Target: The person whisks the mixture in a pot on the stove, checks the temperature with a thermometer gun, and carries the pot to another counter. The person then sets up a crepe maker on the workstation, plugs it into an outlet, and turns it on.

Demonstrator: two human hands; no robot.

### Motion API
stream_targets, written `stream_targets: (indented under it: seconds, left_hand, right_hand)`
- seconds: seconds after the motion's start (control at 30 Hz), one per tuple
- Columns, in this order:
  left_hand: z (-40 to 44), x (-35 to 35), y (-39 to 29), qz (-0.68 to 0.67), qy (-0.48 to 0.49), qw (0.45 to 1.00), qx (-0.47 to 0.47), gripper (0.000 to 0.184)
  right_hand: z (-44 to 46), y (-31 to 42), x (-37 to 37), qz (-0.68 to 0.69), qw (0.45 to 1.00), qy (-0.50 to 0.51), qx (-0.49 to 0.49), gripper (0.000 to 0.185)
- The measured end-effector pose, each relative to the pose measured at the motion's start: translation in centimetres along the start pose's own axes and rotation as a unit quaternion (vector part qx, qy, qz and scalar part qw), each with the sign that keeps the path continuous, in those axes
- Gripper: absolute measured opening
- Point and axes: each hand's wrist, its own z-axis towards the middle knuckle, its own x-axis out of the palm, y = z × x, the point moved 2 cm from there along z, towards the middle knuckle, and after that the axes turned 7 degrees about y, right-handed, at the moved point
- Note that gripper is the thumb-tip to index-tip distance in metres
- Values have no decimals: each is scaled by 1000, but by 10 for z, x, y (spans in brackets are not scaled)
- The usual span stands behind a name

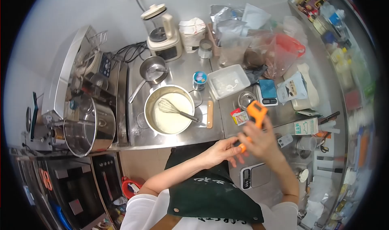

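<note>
An orange and black infrared thermometer gun (256, 109) is raised above the counter's front edge, tilted, with its head up. My right hand (261, 140) is closed around its grip. At the lower end of the handle is my left hand (222, 153), thumb and forefinger on it, the other fingers hanging loose. Left of my hands stands a large steel pot (148, 118) of pale creamy liquid (166, 118). A whisk (172, 108) leans in that pot, its handle over the right rim. Just beyond the thermometer is a small glass bowl (245, 100).
A saucepan (153, 63), blender (164, 35), blue-lidded can (199, 80) and white tray (229, 82) stand behind. One scale (267, 90) sits right, another (255, 176) near my body. A wooden-handled tool (210, 114) lies beside the pot; a mixing bowl (89, 126) is far left.
</note>
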Motion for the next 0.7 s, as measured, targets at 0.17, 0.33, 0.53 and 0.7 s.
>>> stream_targets:
  seconds: [0.17, 0.33, 0.53, 0.7]
  left_hand:
    - [-68, -27, 3, 34, -94, 995, -13, 31]
    - [-112, -52, 8, -39, -147, 985, 79, 29]
    - [-135, -61, 26, -36, -135, 987, 76, 31]
    - [-191, -129, 14, 334, -410, 847, -52, 26]
  right_hand:
    - [39, 47, 27, 46, 999, -18, 18, 34]
    - [58, 79, 65, 564, 742, -139, 335, 43]
    - [123, 120, 91, 824, 433, -40, 363, 30]
    - [119, 127, 125, 691, 596, 115, 393, 22]
